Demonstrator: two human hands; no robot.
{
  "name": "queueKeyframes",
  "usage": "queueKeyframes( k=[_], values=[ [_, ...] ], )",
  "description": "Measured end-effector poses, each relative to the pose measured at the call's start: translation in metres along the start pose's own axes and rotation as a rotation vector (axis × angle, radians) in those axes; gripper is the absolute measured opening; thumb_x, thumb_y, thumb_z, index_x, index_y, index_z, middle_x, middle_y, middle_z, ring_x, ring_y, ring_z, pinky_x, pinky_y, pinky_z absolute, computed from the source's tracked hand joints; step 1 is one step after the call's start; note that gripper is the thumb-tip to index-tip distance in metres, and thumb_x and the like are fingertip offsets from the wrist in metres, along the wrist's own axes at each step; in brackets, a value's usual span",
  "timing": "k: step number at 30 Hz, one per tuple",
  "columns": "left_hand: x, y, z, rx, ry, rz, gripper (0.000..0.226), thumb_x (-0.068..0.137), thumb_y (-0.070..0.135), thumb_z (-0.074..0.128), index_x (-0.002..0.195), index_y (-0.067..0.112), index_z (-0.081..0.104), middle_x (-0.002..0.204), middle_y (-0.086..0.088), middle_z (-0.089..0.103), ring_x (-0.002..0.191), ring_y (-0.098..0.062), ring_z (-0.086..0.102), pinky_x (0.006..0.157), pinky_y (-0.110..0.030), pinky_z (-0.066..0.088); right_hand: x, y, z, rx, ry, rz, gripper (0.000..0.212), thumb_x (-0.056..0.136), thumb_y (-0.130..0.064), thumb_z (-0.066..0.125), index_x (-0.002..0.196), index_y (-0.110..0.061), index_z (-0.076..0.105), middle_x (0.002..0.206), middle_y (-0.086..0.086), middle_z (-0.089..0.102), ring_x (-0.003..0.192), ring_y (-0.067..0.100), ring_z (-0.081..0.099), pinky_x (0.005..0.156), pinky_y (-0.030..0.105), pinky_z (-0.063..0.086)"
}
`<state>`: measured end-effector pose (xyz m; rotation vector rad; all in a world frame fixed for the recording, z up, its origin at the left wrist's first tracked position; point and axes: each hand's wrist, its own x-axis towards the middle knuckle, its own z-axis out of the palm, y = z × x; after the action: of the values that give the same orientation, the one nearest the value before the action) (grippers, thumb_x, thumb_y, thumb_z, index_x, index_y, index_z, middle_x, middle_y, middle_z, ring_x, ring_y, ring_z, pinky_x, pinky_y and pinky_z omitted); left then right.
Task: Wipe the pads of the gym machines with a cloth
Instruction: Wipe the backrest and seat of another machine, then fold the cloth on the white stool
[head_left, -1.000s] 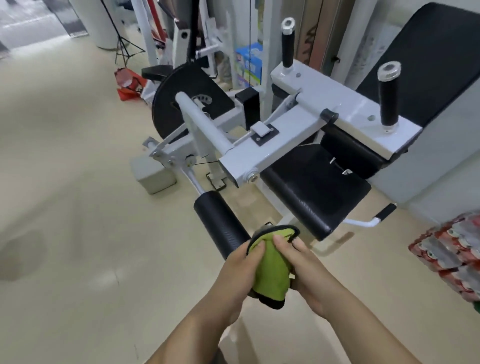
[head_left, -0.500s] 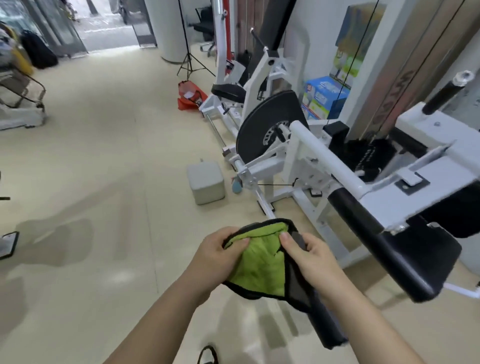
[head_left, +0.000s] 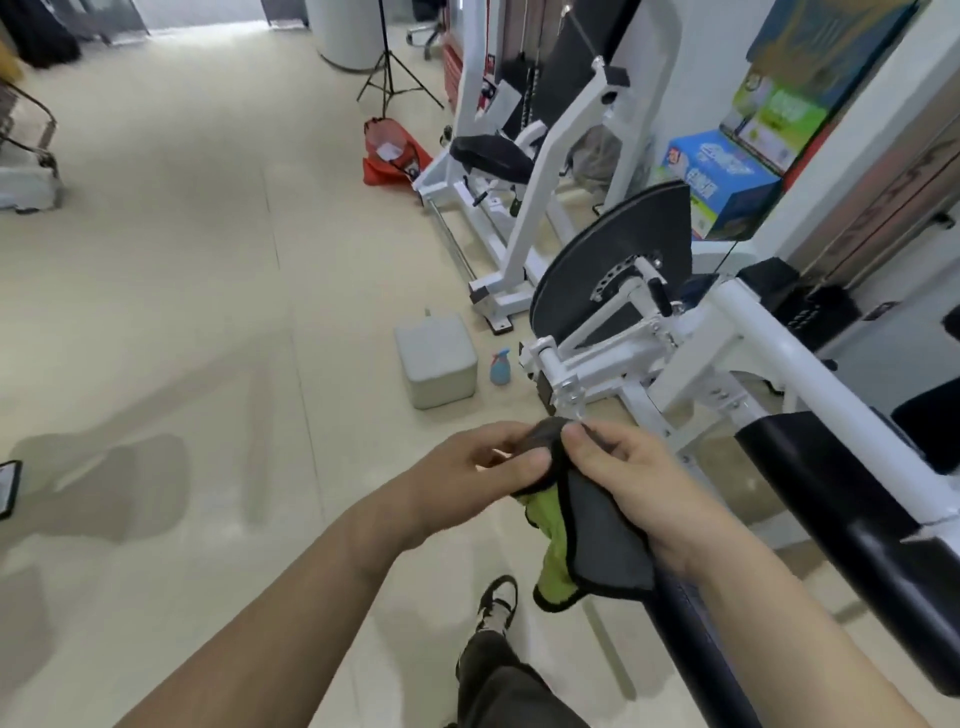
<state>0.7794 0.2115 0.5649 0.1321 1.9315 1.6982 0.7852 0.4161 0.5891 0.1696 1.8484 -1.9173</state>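
A green and grey cloth (head_left: 597, 540) with a black hem hangs between my hands, grey side out. My left hand (head_left: 478, 467) pinches its top corner. My right hand (head_left: 639, 499) grips the same top edge just to the right, fingers closed on the fabric. A black roller pad (head_left: 852, 525) of the white leg machine runs diagonally to the right of my hands, apart from the cloth. A second black padded roller (head_left: 691, 639) shows below my right wrist. Farther back, a black seat pad (head_left: 491, 156) sits on another white machine.
A grey block (head_left: 435, 361) and a small blue spray bottle (head_left: 500, 368) stand on the beige floor ahead. A black weight disc (head_left: 613, 270) is mounted on the machine. An orange bag (head_left: 389, 158), a tripod (head_left: 392, 67) and blue boxes (head_left: 722, 182) lie farther back. My leg and shoe (head_left: 496, 605) are below.
My view has swung left, away from the leg machine's seat. The cloth came off the roller pad and has been turned from green side up to grey side out.
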Motion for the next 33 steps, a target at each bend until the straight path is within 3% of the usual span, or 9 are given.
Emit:
queueKeyframes(
  k=[5, 9, 12, 14, 18, 22, 25, 29, 33],
  values=[
    [0.063, 0.024, -0.059, 0.03, 0.143, 0.053, 0.035, 0.099, 0.053, 0.06, 0.12, 0.029, 0.072, 0.12, -0.005, 0.071, 0.115, -0.029, 0.065, 0.102, -0.048, 0.053, 0.09, -0.035, 0.006, -0.171, -0.004, -0.015, 0.025, 0.099, -0.04, 0.065, 0.1, -0.021, 0.08, 0.097, 0.013, 0.08, 0.092, 0.032, 0.077, 0.085, 0.048, 0.061],
    [0.101, 0.01, -0.129, 0.138, 0.174, 0.007, 0.043, 0.087, 0.026, 0.08, 0.126, 0.039, 0.068, 0.109, 0.005, 0.07, 0.083, -0.013, 0.064, 0.086, -0.037, 0.059, 0.162, -0.054, 0.014, -0.292, 0.033, -0.061, 0.037, 0.097, -0.048, 0.067, 0.096, -0.012, 0.076, 0.098, 0.023, 0.074, 0.094, 0.039, 0.073, 0.084, 0.057, 0.057],
    [0.115, -0.001, -0.176, 0.524, 0.061, -0.011, 0.074, 0.085, -0.001, 0.061, 0.14, 0.048, 0.054, 0.112, 0.013, 0.058, 0.088, -0.004, 0.057, 0.084, -0.021, 0.051, 0.199, -0.077, 0.016, -0.376, 0.012, -0.121, 0.052, 0.094, -0.057, 0.065, 0.092, -0.005, 0.069, 0.097, 0.027, 0.067, 0.08, 0.032, 0.069, 0.073, 0.041, 0.051],
    [0.132, -0.004, -0.207, 0.672, 0.072, -0.065, 0.079, 0.08, 0.003, 0.061, 0.141, 0.052, 0.047, 0.121, 0.017, 0.045, 0.108, -0.008, 0.053, 0.092, -0.021, 0.047, 0.225, -0.093, 0.019, -0.369, -0.035, -0.125, 0.053, 0.092, -0.058, 0.065, 0.089, -0.006, 0.069, 0.091, 0.025, 0.066, 0.076, 0.032, 0.065, 0.073, 0.038, 0.047],
    [0.185, 0.012, -0.249, 0.429, 0.046, 0.064, 0.086, 0.075, 0.018, 0.079, 0.147, 0.049, 0.043, 0.146, 0.022, 0.039, 0.138, 0.002, 0.037, 0.109, -0.017, 0.035, 0.279, -0.12, 0.035, -0.371, -0.169, -0.073, 0.043, 0.093, -0.049, 0.071, 0.083, -0.007, 0.068, 0.075, 0.009, 0.059, 0.07, 0.015, 0.057, 0.07, 0.033, 0.043],
    [0.247, 0.025, -0.303, 0.375, -0.192, 0.03, 0.05, 0.076, 0.02, 0.084, 0.122, 0.034, 0.067, 0.113, 0.004, 0.071, 0.113, -0.005, 0.064, 0.095, -0.028, 0.055, 0.337, -0.143, 0.049, -0.332, -0.183, 0.035, 0.022, 0.083, -0.03, 0.083, 0.084, -0.012, 0.071, 0.079, 0.007, 0.068, 0.072, 0.018, 0.065, 0.065, 0.03, 0.051],
    [0.283, 0.026, -0.363, 0.581, -0.328, -0.042, 0.015, 0.08, 0.021, 0.08, 0.092, 0.015, 0.072, 0.094, -0.007, 0.071, 0.078, -0.009, 0.065, 0.073, -0.031, 0.054, 0.37, -0.151, 0.046, -0.451, -0.081, 0.113, 0.02, 0.075, -0.023, 0.077, 0.092, -0.016, 0.073, 0.088, 0.007, 0.074, 0.077, 0.023, 0.071, 0.069, 0.039, 0.056],
    [0.336, 0.043, -0.443, 0.548, -0.334, -0.126, 0.023, 0.07, 0.034, 0.083, 0.089, 0.025, 0.073, 0.101, 0.003, 0.07, 0.09, -0.011, 0.068, 0.079, -0.032, 0.057, 0.408, -0.134, 0.043, -0.847, 0.196, 0.155, 0.01, 0.084, -0.033, 0.075, 0.082, -0.024, 0.072, 0.079, -0.002, 0.072, 0.079, 0.02, 0.069, 0.072, 0.038, 0.054],
    [0.384, 0.07, -0.475, 0.309, -0.365, -0.187, 0.017, 0.081, 0.019, 0.078, 0.094, 0.009, 0.076, 0.09, -0.008, 0.074, 0.084, -0.019, 0.069, 0.076, -0.033, 0.053, 0.431, -0.101, 0.053, -0.674, 0.472, 0.224, 0.035, 0.09, -0.043, 0.074, 0.08, -0.01, 0.07, 0.081, 0.011, 0.07, 0.079, 0.025, 0.067, 0.066, 0.035, 0.047]
  ],
)
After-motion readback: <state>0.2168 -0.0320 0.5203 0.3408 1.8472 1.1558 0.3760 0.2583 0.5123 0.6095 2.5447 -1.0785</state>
